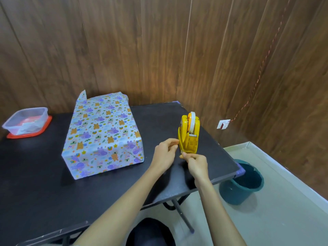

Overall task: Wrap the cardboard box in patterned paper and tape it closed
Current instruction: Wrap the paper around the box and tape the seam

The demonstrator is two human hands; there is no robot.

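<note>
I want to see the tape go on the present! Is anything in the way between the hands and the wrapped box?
Nothing visible is. The left hand and right hand are at the yellow tape dispenser, and only bare black table lies between them and the wrapped box.

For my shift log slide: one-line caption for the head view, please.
Left hand and right hand pinch at the yellow tape dispenser beside the paper-wrapped box on the black table.

- A plain indoor room, home-like: dark wood-panelled walls (159, 41) meet in a corner behind a black folding table (35, 183).
- A teal bucket (243, 185) stands on the pale floor (284, 210) below the table's right edge.
</note>
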